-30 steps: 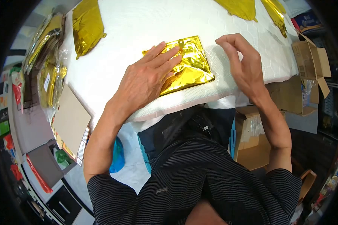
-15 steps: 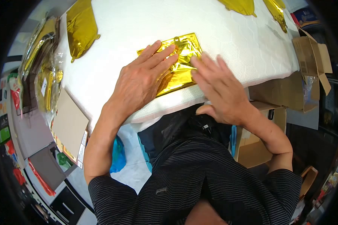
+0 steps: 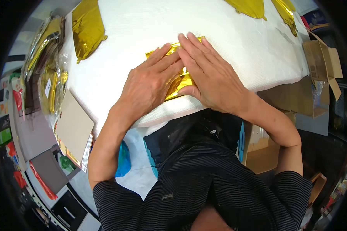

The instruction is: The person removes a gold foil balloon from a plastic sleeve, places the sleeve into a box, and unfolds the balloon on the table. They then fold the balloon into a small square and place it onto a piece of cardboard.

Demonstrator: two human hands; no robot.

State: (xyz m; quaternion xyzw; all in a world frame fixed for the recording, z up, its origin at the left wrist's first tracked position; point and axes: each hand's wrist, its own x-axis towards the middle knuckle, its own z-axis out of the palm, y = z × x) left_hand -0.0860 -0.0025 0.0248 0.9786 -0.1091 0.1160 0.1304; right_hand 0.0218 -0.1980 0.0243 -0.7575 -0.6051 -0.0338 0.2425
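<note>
A folded gold foil balloon (image 3: pixel 183 82) lies flat near the front edge of the white padded table (image 3: pixel 135 23). My left hand (image 3: pixel 148 82) rests on its left part, palm down with the fingers stretched out. Across its right part lies my right hand (image 3: pixel 214 75), flat too, with the thumb out to the side. The fingertips of both hands come close together over the foil. Most of the balloon is hidden beneath them; gold shows between the hands and along the far edge.
Another gold foil balloon (image 3: pixel 88 32) lies at the table's far left, and more gold balloons (image 3: pixel 250 8) at the far right. Clear bags of gold foil (image 3: pixel 52 88) hang at the left beside a cardboard sheet (image 3: pixel 75 127). Open cardboard boxes (image 3: pixel 293 96) stand at the right.
My right hand has come down and moved left onto the foil, covering its right part. My left hand has stayed on the foil.
</note>
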